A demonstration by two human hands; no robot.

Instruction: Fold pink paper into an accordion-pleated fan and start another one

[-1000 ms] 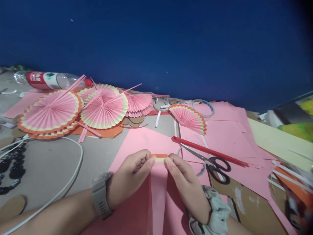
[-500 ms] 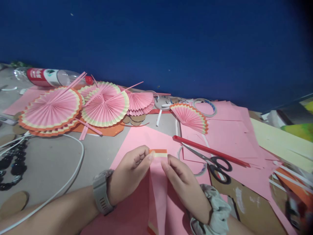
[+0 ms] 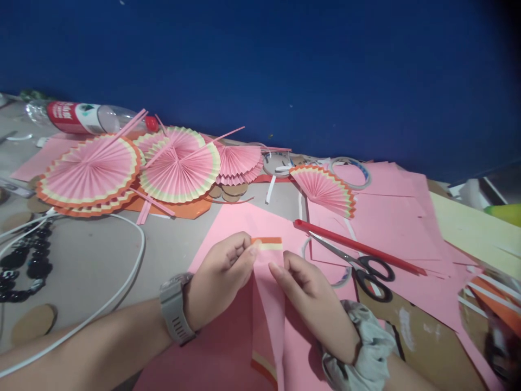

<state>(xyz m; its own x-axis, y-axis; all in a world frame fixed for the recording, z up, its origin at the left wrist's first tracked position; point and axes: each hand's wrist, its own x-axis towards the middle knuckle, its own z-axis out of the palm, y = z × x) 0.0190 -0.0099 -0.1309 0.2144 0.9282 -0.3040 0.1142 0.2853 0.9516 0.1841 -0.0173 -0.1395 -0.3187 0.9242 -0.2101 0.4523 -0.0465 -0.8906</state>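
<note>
A pink paper strip (image 3: 271,282) with an orange and cream band at its top runs down toward the bottom edge, where a second banded end shows. My left hand (image 3: 226,274) has its thumb and bent fingers closed on the strip's upper left edge. On the right edge, a little lower, my right hand (image 3: 305,288) pinches the same strip between thumb and fingers. Under both hands lies a large pink sheet (image 3: 240,222). Black-handled scissors (image 3: 356,260) rest to the right, against a red stick (image 3: 362,247).
Pleated pink fans (image 3: 179,171) lie at the back left by a plastic bottle (image 3: 89,117). A smaller fan (image 3: 323,190) and a tape roll (image 3: 350,171) are at the back right. A white cable (image 3: 136,266) curves past my left arm, near black beads (image 3: 38,263).
The view has shifted slightly, so the scene sits a little farther right and higher. Both hands keep hold of the strip, and its lower banded end shows more.
</note>
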